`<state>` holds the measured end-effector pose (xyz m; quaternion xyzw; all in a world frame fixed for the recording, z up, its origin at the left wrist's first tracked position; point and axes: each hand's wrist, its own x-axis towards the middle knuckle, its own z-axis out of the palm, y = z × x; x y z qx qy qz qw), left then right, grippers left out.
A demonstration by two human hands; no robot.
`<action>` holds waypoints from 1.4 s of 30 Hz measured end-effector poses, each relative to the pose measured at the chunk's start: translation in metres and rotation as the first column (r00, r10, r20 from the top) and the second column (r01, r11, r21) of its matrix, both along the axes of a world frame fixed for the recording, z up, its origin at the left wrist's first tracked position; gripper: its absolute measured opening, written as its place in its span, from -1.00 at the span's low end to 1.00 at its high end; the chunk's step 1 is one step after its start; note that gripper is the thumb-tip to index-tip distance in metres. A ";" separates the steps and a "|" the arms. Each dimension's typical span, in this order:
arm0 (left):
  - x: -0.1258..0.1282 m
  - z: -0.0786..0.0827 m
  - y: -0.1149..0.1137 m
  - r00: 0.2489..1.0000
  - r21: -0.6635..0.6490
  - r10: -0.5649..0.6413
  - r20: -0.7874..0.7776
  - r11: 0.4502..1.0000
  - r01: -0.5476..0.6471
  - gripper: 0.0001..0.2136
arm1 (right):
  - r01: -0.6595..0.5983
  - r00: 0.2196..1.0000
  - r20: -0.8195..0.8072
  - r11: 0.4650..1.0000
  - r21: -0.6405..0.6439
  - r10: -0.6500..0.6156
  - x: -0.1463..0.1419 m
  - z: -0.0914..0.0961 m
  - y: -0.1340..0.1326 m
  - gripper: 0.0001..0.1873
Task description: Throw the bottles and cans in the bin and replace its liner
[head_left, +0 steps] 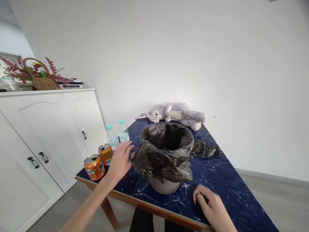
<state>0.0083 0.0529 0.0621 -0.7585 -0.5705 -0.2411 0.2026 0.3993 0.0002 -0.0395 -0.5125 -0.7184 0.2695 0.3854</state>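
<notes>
A round bin (164, 186) lined with a black plastic bag (164, 151) stands in the middle of the dark blue marble-patterned table (222, 180). My left hand (119, 161) is open with fingers stretched out, hovering just left of the bag, close to two orange soda cans (94, 167) (105, 154) and two small water bottles (112, 137) (123, 131). My right hand (212, 207) rests on the table near the front edge, right of the bin, with its fingers curled under; whether they hold anything is hidden.
A second black bag (205, 149) lies crumpled behind the bin on the right. A grey plush rabbit (173, 113) lies at the table's far end against the wall. A white cabinet (48, 138) with a flower basket (41, 77) stands to the left.
</notes>
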 end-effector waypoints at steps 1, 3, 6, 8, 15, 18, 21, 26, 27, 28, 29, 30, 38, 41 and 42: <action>-0.003 0.019 0.006 0.999 0.057 0.031 -0.026 0.998 -0.030 -0.63 | -0.006 1.000 0.004 1.000 -0.001 0.006 0.001 0.000 0.000 -0.66; -0.012 0.055 0.024 0.993 0.146 0.103 -0.062 0.985 -0.093 -0.62 | -0.021 1.000 0.010 1.000 -0.004 0.021 0.001 0.000 0.001 -0.66; -0.024 0.098 0.060 0.968 0.151 0.228 -0.106 0.966 -0.211 -0.59 | -0.012 1.000 0.007 1.000 0.001 0.012 0.000 0.001 0.000 -0.64; -0.031 0.116 0.087 0.941 0.092 0.316 -0.118 0.948 -0.306 -0.57 | -0.002 1.000 0.004 1.000 0.005 0.002 -0.001 0.003 -0.001 -0.63; -0.034 0.123 0.135 0.927 -0.094 0.324 -0.190 0.934 -0.345 -0.72 | 0.004 1.000 0.001 1.000 -0.023 -0.004 -0.002 0.006 -0.001 -0.62; -0.023 0.117 0.125 0.952 -0.125 0.228 -0.206 0.958 -0.257 -0.71 | -0.002 1.000 -0.006 0.999 -0.043 0.002 -0.001 0.006 0.000 -0.62; -0.006 0.124 0.108 0.969 -0.110 0.134 -0.207 0.981 -0.159 -0.69 | -0.009 1.000 -0.017 0.998 -0.063 0.008 -0.002 0.005 0.001 -0.63; 0.035 0.180 0.062 0.985 0.310 -0.126 -0.114 0.938 0.156 -0.67 | -0.013 0.999 -0.041 0.998 -0.055 0.011 -0.002 0.005 0.001 -0.65; 0.045 0.195 0.048 0.971 0.429 -0.212 -0.114 0.871 0.240 -0.68 | -0.012 0.999 -0.044 0.998 -0.053 0.010 -0.002 0.006 0.001 -0.65; 0.056 0.208 0.033 0.957 0.523 -0.272 -0.105 0.803 0.286 -0.69 | -0.012 0.999 -0.047 0.999 -0.052 0.010 -0.002 0.006 0.001 -0.65; 0.067 0.220 0.017 0.943 0.583 -0.320 -0.092 0.751 0.312 -0.70 | -0.012 0.999 -0.048 0.999 -0.050 0.010 -0.002 0.007 0.000 -0.65; 0.079 0.230 0.001 0.925 0.615 -0.368 -0.092 0.710 0.344 -0.70 | -0.013 0.999 -0.050 0.999 -0.050 0.011 -0.002 0.007 0.000 -0.65; 0.119 0.233 -0.076 0.817 0.280 -0.501 -0.286 0.772 0.571 -0.66 | -0.022 0.995 -0.098 0.998 -0.057 0.016 -0.003 0.004 0.003 -0.65; 0.113 0.223 -0.063 0.839 0.055 -0.504 -0.205 0.850 0.524 -0.67 | -0.027 0.995 -0.093 0.997 -0.072 0.020 -0.003 0.006 0.003 -0.66; 0.111 0.219 -0.056 0.848 -0.017 -0.501 -0.173 0.862 0.506 -0.67 | -0.029 0.995 -0.092 0.997 -0.075 0.022 -0.003 0.006 0.003 -0.66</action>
